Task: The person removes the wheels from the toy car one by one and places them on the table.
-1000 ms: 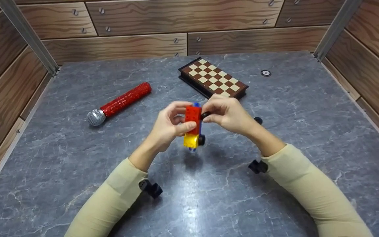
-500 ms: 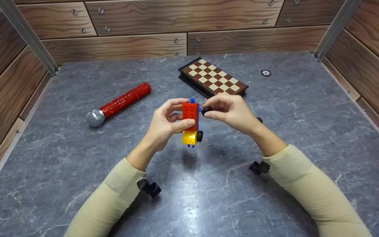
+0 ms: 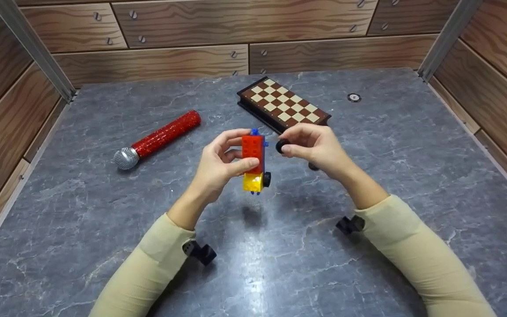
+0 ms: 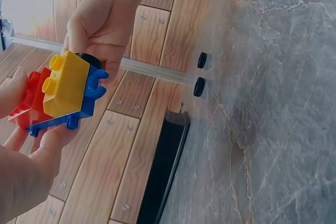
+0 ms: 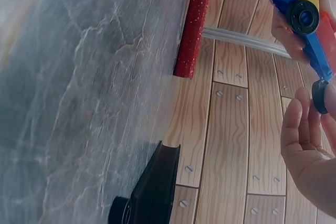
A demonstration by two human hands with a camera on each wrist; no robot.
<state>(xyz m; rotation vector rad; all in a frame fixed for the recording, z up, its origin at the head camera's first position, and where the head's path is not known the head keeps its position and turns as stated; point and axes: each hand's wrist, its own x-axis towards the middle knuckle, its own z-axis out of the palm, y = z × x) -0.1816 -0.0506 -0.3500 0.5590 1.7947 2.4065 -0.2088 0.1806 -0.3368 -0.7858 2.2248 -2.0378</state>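
My left hand point(image 3: 222, 165) holds a toy car point(image 3: 253, 152) of red and yellow bricks on a blue base, its thumb across the red brick. The car is raised above the table, one long side turned right. At its near end, a black wheel point(image 3: 267, 179) sits on that side; farther up, a blue axle stub point(image 3: 266, 144) shows bare. Just right of this stub, my right hand point(image 3: 319, 145) pinches a loose black wheel point(image 3: 282, 146) between thumb and fingers, with a small gap between. In the left wrist view, two more black wheels point(image 4: 199, 86) stand near each other on the table.
A folded chessboard box point(image 3: 285, 103) lies behind the right hand. To the left rests a red glittery microphone point(image 3: 161, 136) with a silver head. A small round chip point(image 3: 354, 97) lies at the back right. Wood-patterned walls point(image 3: 183, 61) border the grey marbled table point(image 3: 104, 220).
The wheel in my right hand has come away from the car's side and moved right, baring the blue stub. My left hand has shifted slightly left and away with the car.
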